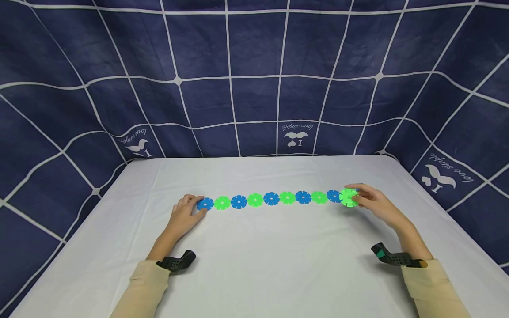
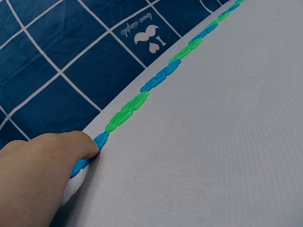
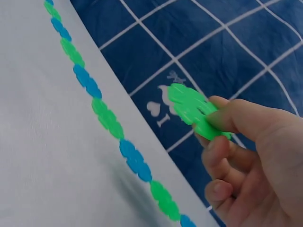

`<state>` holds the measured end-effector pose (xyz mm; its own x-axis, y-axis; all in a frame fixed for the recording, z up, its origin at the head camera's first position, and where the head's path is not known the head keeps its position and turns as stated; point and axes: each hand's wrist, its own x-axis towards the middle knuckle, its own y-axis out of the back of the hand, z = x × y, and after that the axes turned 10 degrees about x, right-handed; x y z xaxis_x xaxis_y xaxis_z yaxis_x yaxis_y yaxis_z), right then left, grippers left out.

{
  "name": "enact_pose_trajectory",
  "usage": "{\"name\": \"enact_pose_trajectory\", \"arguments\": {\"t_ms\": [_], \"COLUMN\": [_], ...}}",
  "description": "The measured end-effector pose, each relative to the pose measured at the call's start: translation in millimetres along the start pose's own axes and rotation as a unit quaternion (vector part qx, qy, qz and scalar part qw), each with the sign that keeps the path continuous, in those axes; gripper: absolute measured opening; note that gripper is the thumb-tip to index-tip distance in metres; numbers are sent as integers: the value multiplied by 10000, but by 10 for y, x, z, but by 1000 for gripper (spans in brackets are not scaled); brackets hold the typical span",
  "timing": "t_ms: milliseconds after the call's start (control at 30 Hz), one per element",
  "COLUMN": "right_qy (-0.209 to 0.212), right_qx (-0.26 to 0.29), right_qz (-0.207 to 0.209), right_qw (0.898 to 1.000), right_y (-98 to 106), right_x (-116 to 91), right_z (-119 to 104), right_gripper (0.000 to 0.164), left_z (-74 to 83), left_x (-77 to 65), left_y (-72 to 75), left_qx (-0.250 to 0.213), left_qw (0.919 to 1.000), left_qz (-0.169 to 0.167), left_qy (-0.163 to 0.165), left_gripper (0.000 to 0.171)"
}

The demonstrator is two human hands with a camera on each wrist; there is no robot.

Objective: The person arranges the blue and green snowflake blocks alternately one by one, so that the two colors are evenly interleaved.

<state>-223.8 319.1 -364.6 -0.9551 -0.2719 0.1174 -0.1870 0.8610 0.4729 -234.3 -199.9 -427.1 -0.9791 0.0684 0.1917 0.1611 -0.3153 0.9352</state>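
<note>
A row of flat, notched plastic flower discs, alternately blue and green, runs across the white tabletop in the head view. My left hand [image 1: 183, 217] holds the blue flower disc [image 1: 205, 203] at the row's left end, thumb and fingers at opposite edges of it. Between thumb and fingers, my right hand [image 1: 379, 206] pinches a green flower disc [image 3: 191, 106]. This green disc is raised above the table, with a shadow below it. In the head view it overlaps the edge of the blue flower disc [image 1: 333, 196] at the row's right end.
The table [image 1: 258, 265] has a white cloth. Dark blue curtains [image 1: 254, 57] with white grid lines stand along its back and sides. Each wrist wears a black camera mount, the left mount [image 1: 176, 261] and the right mount [image 1: 393, 257].
</note>
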Motion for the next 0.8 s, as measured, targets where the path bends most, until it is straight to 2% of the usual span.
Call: {"name": "enact_pose_trajectory", "arguments": {"t_ms": [133,267,367,500,633,800], "right_qy": [-134,-337,-492,-676,-856,-1308], "right_qx": [123,522,1091,1743,1849,1109], "right_qz": [721,1535,2155,2926,3416,3797], "right_qw": [9972,9862,9691,9378,9175,9091], "right_y": [92,163,198,229,253,276], "right_x": [-7,-21,-34,-53,-57,-63], "right_z": [152,296,404,540,640,711], "right_gripper": [41,39,31,26,30,47], "left_z": [-3,-9,-15,-18,-16,-8], "left_x": [-1,1,3,7,8,6], "left_y": [-3,-10,-16,-20,-21,-22], "left_qx": [-16,-24,-10,14,15,3], "left_qw": [10000,10000,10000,10000,10000,10000], "left_qz": [-12,-2,10,8,-25,-63], "left_qy": [-1,-11,-4,10,40,69], "left_gripper": [51,51,51,51,51,51]}}
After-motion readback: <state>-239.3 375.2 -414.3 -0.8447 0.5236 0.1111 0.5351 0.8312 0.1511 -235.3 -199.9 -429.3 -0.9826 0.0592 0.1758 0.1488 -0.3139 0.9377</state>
